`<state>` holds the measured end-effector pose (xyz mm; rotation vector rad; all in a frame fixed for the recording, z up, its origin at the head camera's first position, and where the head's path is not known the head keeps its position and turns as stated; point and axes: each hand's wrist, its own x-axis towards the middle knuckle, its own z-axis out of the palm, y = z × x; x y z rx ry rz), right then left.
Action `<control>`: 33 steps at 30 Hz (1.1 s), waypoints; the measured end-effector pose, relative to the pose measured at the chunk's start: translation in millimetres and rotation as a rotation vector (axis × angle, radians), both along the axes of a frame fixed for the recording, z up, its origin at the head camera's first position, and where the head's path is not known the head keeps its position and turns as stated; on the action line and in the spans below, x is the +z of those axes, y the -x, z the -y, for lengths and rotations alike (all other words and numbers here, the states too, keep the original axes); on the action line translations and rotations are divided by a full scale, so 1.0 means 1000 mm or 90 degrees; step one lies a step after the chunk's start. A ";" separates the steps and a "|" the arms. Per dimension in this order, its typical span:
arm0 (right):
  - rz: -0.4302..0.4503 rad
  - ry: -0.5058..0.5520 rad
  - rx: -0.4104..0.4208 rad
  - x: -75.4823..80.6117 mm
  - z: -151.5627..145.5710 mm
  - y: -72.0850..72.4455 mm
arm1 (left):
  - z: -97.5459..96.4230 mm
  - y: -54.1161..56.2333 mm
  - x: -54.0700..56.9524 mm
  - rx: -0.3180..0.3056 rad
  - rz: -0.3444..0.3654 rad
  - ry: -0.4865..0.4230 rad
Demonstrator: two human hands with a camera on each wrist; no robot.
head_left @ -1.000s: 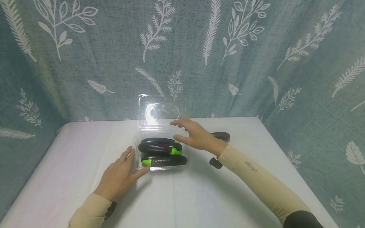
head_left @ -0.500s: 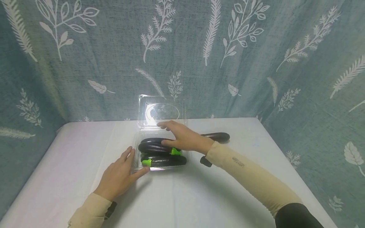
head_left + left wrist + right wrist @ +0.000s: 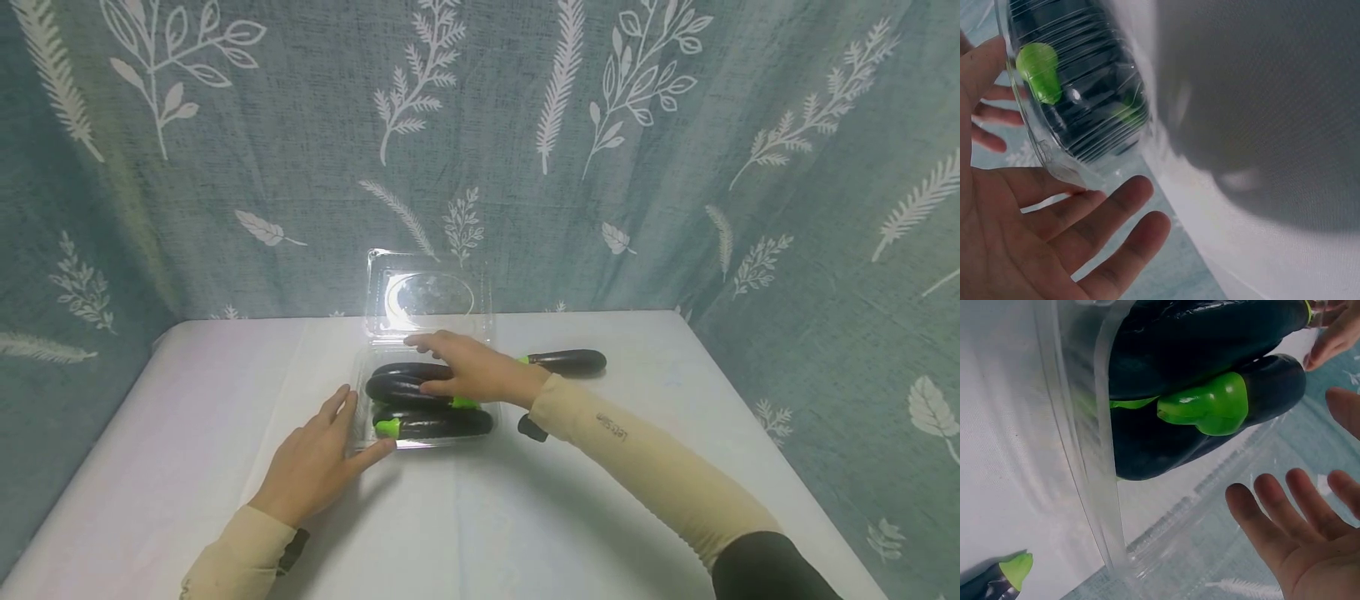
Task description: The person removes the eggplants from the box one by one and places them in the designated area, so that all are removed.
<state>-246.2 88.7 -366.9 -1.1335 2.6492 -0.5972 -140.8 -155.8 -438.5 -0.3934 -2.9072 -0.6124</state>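
Clock positions: head view, box as centre, 12 o'clock away from the person.

Item 1: clear plastic box [image 3: 435,444], on a white table [image 3: 525,517], its see-through lid [image 3: 431,300] back at 12 o'clock.

Item 2: eggplants inside the box, at least 3. Front eggplant [image 3: 450,425], at 6 o'clock, green cap towards 9. Middle eggplant [image 3: 393,389], green cap towards 3. Back eggplant [image 3: 408,368], at 12, partly hidden.

Item 3: loose eggplant [image 3: 573,362], 1 piece, on the table outside the box between 2 and 3 o'clock, green cap towards 9.

Item 4: left hand [image 3: 315,458], at 8 o'clock. Fingers spread wide, touching the box at its 9 o'clock side; nothing gripped.

Item 5: right hand [image 3: 480,371], at 2 o'clock, above the box. Fingers apart, palm bare in its wrist view; nothing gripped.

Item 6: tan sleeves [image 3: 637,458], 2, 1 per arm.

Item 7: blue-green curtain [image 3: 330,167], white leaf print, beyond the table at 12.
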 end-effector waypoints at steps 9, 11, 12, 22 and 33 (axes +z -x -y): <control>-0.012 -0.078 0.020 -0.004 0.010 -0.002 | 0.001 0.000 0.000 0.003 0.002 0.004; -0.014 -0.080 0.029 -0.004 0.012 -0.002 | 0.001 0.001 -0.001 0.004 0.003 0.004; -0.015 -0.080 0.033 -0.005 0.013 -0.001 | 0.002 0.001 -0.001 0.004 0.003 0.004; -0.041 -0.105 0.074 -0.009 0.021 -0.001 | 0.001 0.000 -0.001 0.002 0.001 0.005; -0.055 -0.118 0.064 -0.011 0.024 -0.001 | 0.000 0.000 0.001 0.001 0.006 0.003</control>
